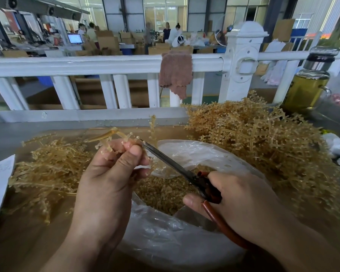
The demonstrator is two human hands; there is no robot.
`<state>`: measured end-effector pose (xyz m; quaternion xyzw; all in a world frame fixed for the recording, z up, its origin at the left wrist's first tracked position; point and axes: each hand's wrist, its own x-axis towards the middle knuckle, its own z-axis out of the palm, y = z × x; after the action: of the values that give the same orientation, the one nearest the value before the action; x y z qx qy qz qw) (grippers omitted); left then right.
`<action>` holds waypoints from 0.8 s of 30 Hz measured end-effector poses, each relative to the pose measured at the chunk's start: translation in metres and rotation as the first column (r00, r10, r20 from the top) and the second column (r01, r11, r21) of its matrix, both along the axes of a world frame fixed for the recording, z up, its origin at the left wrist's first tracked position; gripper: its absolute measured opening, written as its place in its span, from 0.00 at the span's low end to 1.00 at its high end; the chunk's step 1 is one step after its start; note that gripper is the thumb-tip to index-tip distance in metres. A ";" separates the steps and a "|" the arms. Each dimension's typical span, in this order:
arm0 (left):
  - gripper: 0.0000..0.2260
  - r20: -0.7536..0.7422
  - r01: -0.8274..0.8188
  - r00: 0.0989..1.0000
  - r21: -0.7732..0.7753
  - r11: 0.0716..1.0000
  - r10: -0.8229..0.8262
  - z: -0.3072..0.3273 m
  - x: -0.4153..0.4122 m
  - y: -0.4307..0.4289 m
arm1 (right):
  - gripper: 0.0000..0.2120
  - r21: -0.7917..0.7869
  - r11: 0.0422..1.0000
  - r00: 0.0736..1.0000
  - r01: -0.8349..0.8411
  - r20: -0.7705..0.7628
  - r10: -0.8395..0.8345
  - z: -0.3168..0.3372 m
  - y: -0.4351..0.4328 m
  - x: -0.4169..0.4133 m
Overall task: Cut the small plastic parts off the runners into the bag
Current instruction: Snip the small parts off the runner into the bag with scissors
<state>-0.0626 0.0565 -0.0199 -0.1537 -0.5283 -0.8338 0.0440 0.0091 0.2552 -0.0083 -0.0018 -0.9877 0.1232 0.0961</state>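
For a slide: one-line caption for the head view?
Left hand holds a runner over the bag; right hand cuts at it with scissors.

Single head-worn view — wide-angle, facing forward-down, close over bag (165, 242)

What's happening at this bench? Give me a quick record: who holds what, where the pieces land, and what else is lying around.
left hand: pinches a runner above the bag
right hand: grips the red-handled scissors, blade tips at the runner
bag: clear plastic, open, between the hands
cut parts: small amber pieces heaped inside the bag
right pile: tall tangle of amber runners beside the bag
left pile: flatter heap of runners
behind: bottle of yellowish liquid; brownish cloth draped over the white railing
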 end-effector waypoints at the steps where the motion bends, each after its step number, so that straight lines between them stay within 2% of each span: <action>1: 0.03 0.005 0.017 1.000 0.010 1.000 -0.017 0.000 0.000 0.000 | 0.34 0.001 1.000 1.000 0.001 0.000 -0.001 0.000 0.000 0.000; 6: 0.07 0.028 0.032 0.999 0.030 0.999 -0.033 0.000 0.003 0.004 | 0.38 -0.002 1.000 1.000 0.005 -0.030 -0.006 -0.003 -0.001 -0.001; 12: 0.02 0.036 0.036 0.999 0.037 0.999 -0.037 -0.001 0.004 0.004 | 0.35 0.009 1.000 0.998 -0.003 -0.055 0.004 -0.005 -0.001 0.000; 18: 0.03 0.051 0.029 0.998 0.047 0.998 -0.031 -0.001 0.005 0.005 | 0.37 0.010 1.000 0.999 0.003 -0.049 -0.002 -0.004 -0.002 0.000; 24: 0.03 0.069 0.015 0.997 0.049 0.999 -0.018 -0.001 0.005 0.005 | 0.34 0.027 1.000 1.000 0.010 -0.018 -0.009 0.001 -0.005 0.001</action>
<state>-0.0580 0.0614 -0.0205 -0.1277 -0.5079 -0.8516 0.0224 0.0101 0.2503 -0.0072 -0.0041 -0.9884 0.1095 0.1054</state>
